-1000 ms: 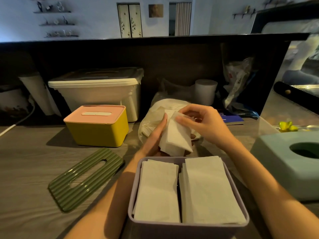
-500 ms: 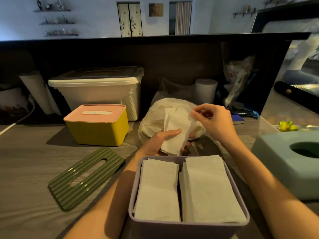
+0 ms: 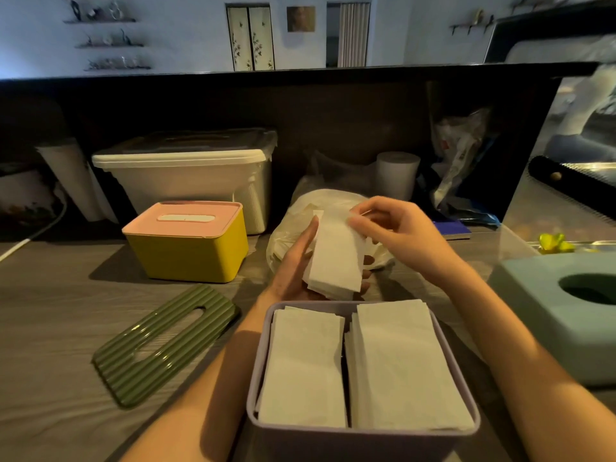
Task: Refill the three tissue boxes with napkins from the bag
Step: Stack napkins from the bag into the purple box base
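- Stretching across the view, the grey wood counter (image 3: 50, 295) carries everything, and nothing that rests on it has moved since the earlier frames.
- The white storage bin (image 3: 186, 175) stands at 11 o'clock against the dark back panel, its lid on.
- The pale blue tissue box (image 3: 546, 315) sits at 3 o'clock, its round opening facing up, well apart from the hands.
- The lilac tissue box (image 3: 260, 355) is at 6 o'clock, uncovered, with two stacks of napkins lying side by side in it, as before.
- The yellow tissue box (image 3: 190, 251) with its pink lid closed stands at 10 o'clock, just in front of the bin.
- The green ribbed lid (image 3: 163, 345) lies flat at 8 o'clock, beside the lilac box and apart from it.
- The plastic bag (image 3: 290, 235) of napkins slumps just past centre, behind both hands.
- The left hand (image 3: 296, 265) cups a folded wad of napkins (image 3: 336, 258) from below, thumb straight up along its left edge, fingertips showing under its right edge; half a second ago the thumb lay across the front of the wad.
- The right hand (image 3: 400, 228) pinches the wad's upper right corner between thumb and forefinger, its other fingers curled; it has dropped back toward the wad, which now stands squarer and tidier than the loose sheet it was lifting earlier.
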Demonstrator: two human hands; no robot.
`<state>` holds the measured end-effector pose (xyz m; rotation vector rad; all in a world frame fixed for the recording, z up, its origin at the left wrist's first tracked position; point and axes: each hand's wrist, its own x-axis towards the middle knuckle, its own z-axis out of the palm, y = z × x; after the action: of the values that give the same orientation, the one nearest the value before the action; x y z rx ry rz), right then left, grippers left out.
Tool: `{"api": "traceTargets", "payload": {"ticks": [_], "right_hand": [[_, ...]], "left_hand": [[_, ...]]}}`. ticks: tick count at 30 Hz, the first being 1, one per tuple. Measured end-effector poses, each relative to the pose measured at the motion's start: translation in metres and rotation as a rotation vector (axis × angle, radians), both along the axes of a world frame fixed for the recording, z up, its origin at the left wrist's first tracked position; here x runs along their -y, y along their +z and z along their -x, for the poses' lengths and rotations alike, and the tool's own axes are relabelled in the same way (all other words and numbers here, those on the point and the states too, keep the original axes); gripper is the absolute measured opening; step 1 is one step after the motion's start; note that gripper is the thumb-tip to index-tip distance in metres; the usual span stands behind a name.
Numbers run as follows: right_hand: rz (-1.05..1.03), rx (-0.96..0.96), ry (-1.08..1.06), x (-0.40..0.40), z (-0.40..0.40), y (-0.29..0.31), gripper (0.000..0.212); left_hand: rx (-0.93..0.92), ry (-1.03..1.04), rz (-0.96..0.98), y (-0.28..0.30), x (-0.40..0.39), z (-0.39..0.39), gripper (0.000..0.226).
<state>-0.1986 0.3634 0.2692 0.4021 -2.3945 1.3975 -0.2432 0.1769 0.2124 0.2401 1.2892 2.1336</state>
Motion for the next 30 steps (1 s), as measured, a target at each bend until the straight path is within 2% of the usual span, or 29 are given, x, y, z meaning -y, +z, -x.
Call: {"api": "traceTargets", "payload": {"ticks": [2,4,7,9,10,13,15,16,19,21,24,28,30], "right_hand": [[-0.171,-0.041,-0.065,0.002,0.006,-0.007,0.014],[-0.181,-0.087,-0.120,0.003,0.008,-0.010,0.014],[-0.064,-0.152,-0.224,0.001,0.009,-0.009,0.021],[-0.062,-0.119,-0.228,0.000,0.008,-0.007,0.027],[-0.070,-0.084,-0.197,0.000,0.007,-0.007,0.028],[-0.048,-0.018,-0.124,0.000,0.006,-0.007,0.024],[-0.027,-0.023,-0.126,-0.002,0.005,-0.006,0.020],[-0.007,-0.029,-0.132,-0.003,0.005,-0.006,0.019],[0.093,-0.064,-0.177,-0.005,0.008,-0.008,0.019],[0.161,-0.114,-0.249,-0.005,0.009,-0.008,0.019],[0.249,-0.224,-0.362,-0.007,0.009,-0.006,0.018],[0.375,-0.339,-0.445,-0.009,0.005,0.002,0.016],[0.443,-0.307,-0.385,-0.007,0.002,0.006,0.014]], "left_hand": [[-0.021,-0.062,-0.016,0.000,0.001,-0.003,0.081],[-0.111,-0.061,0.010,-0.002,0.005,-0.006,0.062],[-0.350,-0.063,0.183,-0.001,0.008,-0.003,0.023],[-0.446,-0.111,0.297,0.004,0.008,-0.003,0.020],[-0.450,-0.172,0.318,0.005,0.008,0.000,0.030],[-0.428,-0.247,0.355,0.005,0.006,0.003,0.068],[-0.431,-0.270,0.394,0.005,0.006,0.003,0.083],[-0.437,-0.276,0.391,0.005,0.006,0.002,0.081],[-0.413,-0.248,0.357,0.006,0.006,0.000,0.059],[-0.394,-0.250,0.329,0.007,0.005,0.000,0.058],[-0.313,-0.217,0.249,0.008,0.007,-0.005,0.042],[-0.155,-0.146,0.147,0.011,0.008,-0.010,0.043],[-0.031,-0.087,0.089,0.010,0.008,-0.012,0.044]]}}
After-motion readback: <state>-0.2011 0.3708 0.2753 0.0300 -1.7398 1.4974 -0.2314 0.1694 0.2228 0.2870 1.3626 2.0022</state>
